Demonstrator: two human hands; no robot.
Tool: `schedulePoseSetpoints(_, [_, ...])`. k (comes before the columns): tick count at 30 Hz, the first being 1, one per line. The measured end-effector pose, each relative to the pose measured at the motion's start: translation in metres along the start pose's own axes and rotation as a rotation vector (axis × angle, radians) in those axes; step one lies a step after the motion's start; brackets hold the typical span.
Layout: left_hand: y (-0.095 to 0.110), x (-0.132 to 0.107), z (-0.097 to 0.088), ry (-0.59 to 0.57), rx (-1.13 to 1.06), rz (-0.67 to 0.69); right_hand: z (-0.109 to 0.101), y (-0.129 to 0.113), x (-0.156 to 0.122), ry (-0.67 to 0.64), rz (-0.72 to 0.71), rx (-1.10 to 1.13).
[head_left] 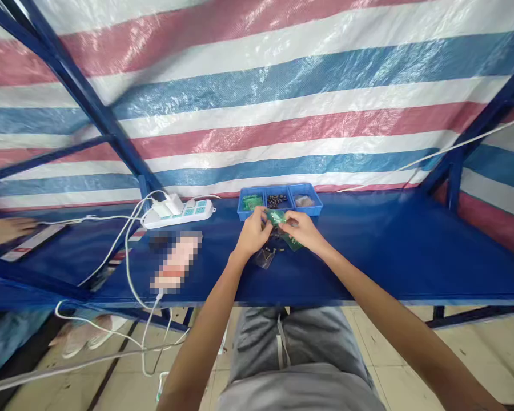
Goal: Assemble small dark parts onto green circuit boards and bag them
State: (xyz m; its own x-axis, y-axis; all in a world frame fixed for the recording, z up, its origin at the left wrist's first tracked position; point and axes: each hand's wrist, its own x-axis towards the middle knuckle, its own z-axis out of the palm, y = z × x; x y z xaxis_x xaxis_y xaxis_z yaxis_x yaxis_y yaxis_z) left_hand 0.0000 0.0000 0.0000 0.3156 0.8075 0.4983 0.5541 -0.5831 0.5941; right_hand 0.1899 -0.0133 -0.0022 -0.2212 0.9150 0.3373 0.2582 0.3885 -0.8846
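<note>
Between the fingertips of both hands is a small green packet with pale print [276,216]; whether it is a bag or a card is hard to tell. My left hand [255,231] pinches its left side, and my right hand [303,229] grips the right side. Below my right hand lies another green piece [293,243], partly covered. A small clear plastic bag [264,258] rests on the blue table near my left hand, with small dark and brass-coloured bits around it. Just behind the hands stands a blue three-part tray [280,190].
The tray holds green packets [252,202], small dark metal parts [277,201] and clear bags [304,201]. Leftward sit a white power strip [192,212] with cables and a blurred-out phone [179,260]. Another person's hand [6,231] is at the far left, beside a blue frame post [107,123].
</note>
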Motion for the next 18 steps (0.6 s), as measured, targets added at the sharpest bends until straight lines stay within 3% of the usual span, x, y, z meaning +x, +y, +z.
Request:
schedulePoseSetpoints(8, [-0.007,0.001,0.0,0.121,0.024,0.046,0.003,-0.007,-0.003,-0.136,-0.074,0.062])
schedulePoseSetpoints(18, [0.002,0.001,-0.006,0.175,0.111,0.084,-0.001,-0.02,-0.007,-0.201,0.038,0.178])
